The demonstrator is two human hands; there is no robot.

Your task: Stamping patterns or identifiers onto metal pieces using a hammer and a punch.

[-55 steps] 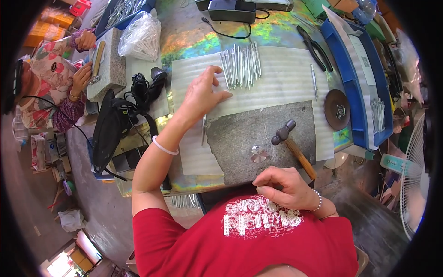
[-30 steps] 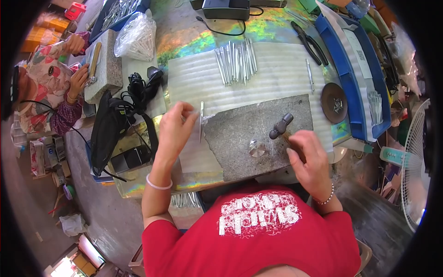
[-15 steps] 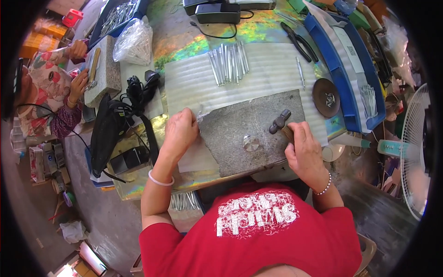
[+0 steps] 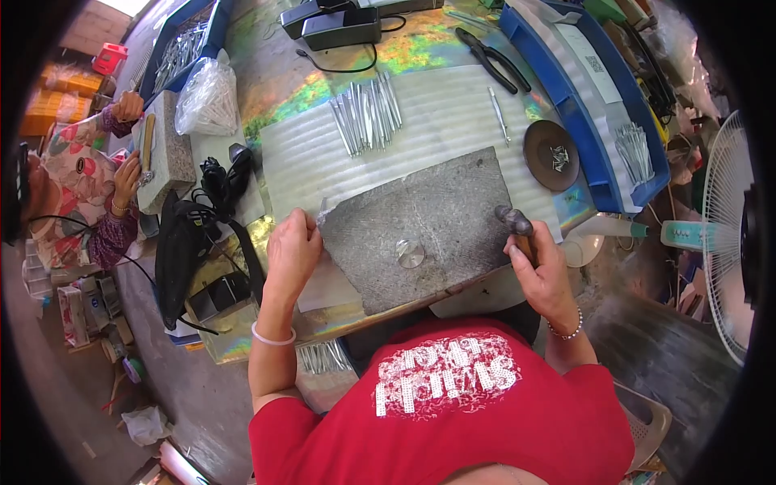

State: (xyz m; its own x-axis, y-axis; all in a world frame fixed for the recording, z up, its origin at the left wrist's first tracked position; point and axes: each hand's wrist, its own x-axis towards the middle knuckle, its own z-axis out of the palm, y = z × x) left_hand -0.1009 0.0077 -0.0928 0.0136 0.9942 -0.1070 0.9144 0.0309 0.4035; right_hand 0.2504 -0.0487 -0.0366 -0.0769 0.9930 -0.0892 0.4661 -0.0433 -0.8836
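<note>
Your right hand [image 4: 543, 271] is wrapped around the handle of the hammer [image 4: 515, 218], best held firmly but without stiffness, I think, and your left hand [image 4: 292, 246], beside the grey stone slab [image 4: 453, 202], has its fingers pressed together and is better kept out of the hammer's path. The round shiny disc [image 4: 410, 254] lies on the slab between them and should, in my opinion, sit flat and steady. Whether the left fingers pinch something I cannot tell, nor if the hammer head touches the slab, and farther on the bench [image 4: 279, 101] the slim metal rods [image 4: 368, 113] overlap too much for counting
</note>
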